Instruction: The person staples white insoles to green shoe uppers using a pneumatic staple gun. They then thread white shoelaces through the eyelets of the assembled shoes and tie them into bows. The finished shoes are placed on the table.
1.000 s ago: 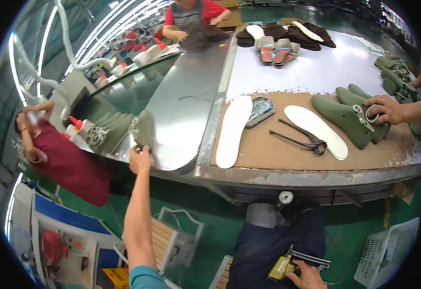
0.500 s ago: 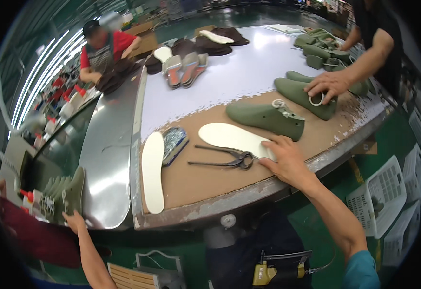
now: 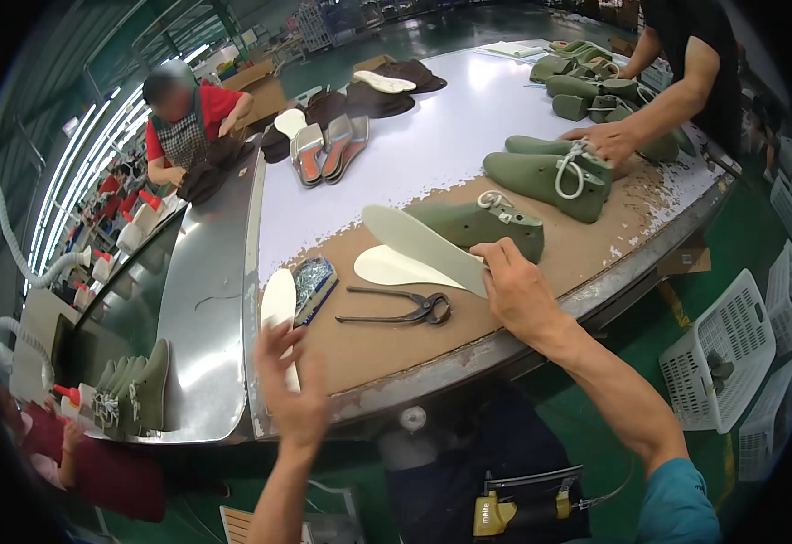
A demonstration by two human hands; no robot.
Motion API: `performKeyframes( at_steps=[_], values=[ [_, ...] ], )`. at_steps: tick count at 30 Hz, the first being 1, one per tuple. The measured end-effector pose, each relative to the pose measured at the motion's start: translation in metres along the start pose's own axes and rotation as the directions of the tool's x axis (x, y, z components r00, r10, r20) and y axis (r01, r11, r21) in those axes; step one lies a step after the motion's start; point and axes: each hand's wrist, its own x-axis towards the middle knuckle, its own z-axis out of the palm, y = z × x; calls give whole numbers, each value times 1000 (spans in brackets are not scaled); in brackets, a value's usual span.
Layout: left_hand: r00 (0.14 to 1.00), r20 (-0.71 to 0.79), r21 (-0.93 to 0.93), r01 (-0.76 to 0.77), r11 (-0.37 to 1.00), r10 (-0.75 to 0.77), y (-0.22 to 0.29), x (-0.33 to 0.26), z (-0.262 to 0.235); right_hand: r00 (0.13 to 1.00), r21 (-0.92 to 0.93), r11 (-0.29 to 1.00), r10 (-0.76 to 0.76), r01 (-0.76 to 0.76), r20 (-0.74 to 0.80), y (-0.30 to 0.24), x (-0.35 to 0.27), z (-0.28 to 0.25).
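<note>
- Right now the right hand (image 3: 521, 288) holds a pale insole (image 3: 423, 247) by its near end, with the fingers pinched on it.
- That insole is lifted and tilted up off the tabletop (image 3: 468, 145).
- A second pale insole (image 3: 396, 268) lies flat on the brown part of the tabletop, just under the lifted one.
- The left hand (image 3: 289, 388) is at the near edge of the tabletop, with its fingers spread wide.
- It touches a third white insole (image 3: 276, 306) there, but it does not grip it.
- A small padded thing with a shiny blue pattern (image 3: 313, 283) lies just beside this third insole.
- Black pincers (image 3: 405, 313) lie flat on the brown part, between the two hands.
- A green boot with white laces (image 3: 485, 225) stands just behind the lifted insole.
- More green boots (image 3: 550, 177) stand farther back on the right side.
- Another person's hand (image 3: 606, 140) rests on those boots.
- At the far end, a person in a red top (image 3: 198, 122) bends over dark shoe pieces.
- Orange and grey soles (image 3: 328, 147) lie on the white part near that person.
- On the left, a shiny metal counter (image 3: 198, 299) runs beside the tabletop.
- A few green boots (image 3: 133, 394) stand at its near end.
- A white plastic basket (image 3: 727, 363) sits on the green floor at the right.
</note>
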Motion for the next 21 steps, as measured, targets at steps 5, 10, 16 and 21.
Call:
performKeyframes(
  at_steps=[5,10,16,21],
  values=[
    [961,209,-287,237,928,-180,35,36,132,971,202,969,178,-144,-158,8,-29,-40],
    [985,108,181,113,977,-134,41,77,266,755,677,566,655,-470,-24,25,-131,-106],
    [978,49,81,201,976,-205,27,90,282,688,885,129,682,-447,248,-3,-177,-141],
    [852,359,-557,524,645,-382,47,74,219,778,921,-3,534,-390,332,-10,-174,-136]
  ],
)
